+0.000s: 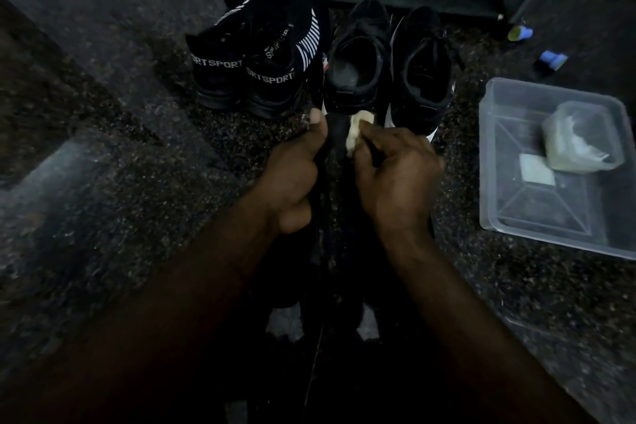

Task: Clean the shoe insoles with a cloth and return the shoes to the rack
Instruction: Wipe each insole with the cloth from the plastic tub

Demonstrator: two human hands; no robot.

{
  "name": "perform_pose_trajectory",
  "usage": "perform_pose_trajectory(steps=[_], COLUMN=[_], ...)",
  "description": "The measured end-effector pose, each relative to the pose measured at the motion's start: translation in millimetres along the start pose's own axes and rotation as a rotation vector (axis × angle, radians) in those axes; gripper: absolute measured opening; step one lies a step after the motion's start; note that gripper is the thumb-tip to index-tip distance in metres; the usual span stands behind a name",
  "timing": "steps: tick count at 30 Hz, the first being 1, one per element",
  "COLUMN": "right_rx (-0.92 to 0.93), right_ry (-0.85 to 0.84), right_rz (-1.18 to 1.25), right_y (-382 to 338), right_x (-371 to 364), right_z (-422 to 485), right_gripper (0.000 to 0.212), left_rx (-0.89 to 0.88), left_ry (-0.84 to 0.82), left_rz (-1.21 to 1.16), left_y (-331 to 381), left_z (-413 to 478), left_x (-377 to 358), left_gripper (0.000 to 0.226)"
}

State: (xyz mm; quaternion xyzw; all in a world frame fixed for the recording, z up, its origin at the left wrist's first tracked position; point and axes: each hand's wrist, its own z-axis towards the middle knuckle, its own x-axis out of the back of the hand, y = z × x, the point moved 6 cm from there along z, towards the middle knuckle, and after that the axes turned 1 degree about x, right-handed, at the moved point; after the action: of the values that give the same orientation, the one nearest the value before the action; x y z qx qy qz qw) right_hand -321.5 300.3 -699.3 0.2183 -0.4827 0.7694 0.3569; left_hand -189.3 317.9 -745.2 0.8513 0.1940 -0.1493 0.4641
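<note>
- The bare left hand (292,179) has thick fingers, and its thumb ends in a short, rounded nail (315,115) that catches a little light.
- On the back of the bare right hand (395,175) the knuckles and tendons make soft ridges.
- The left forearm (192,279) is uncovered along all its visible length.
- The right forearm (457,286) is uncovered in the same way.
- Between the forearms there is a dark rounded shape (284,286), maybe clothing on the legs; the light is too weak to tell.
</note>
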Motion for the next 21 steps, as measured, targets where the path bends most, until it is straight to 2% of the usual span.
perform_pose_trajectory(steps=[5, 7, 11, 14, 17, 21], right_rx=[0.118, 0.136, 0.027, 0.078, 0.109, -0.024], right_ry=[-0.044, -0.037, 0.027, -0.001, -0.033, 0.050], right_rz=[0.082, 0.049, 0.030, 0.104, 0.056, 0.049], right_y=[-35, -37, -3, -17, -26, 4], right_x=[-13, -12, -2, -8, -10, -1], right_z=[-16, -16, -4, -9, -10, 0], right_gripper=[0.029, 0.027, 0.027, 0.025, 0.022, 0.024], left_rx=[0.000, 0.009, -0.005, -0.002, -0.013, -0.045], left_ry=[0.048, 0.055, 0.061, 0.065, 0.098, 0.101], left_rz=[-0.091, -0.078, -0.013, -0.023, -0.007, 0.037], left_y=[-1, -2, -5, -7, -3, -5], left_z=[3, 3, 1, 2, -1, -3], left_x=[5, 8, 3, 3, 3, -4], left_gripper=[0.057, 0.062, 0.060, 0.064, 0.060, 0.054])
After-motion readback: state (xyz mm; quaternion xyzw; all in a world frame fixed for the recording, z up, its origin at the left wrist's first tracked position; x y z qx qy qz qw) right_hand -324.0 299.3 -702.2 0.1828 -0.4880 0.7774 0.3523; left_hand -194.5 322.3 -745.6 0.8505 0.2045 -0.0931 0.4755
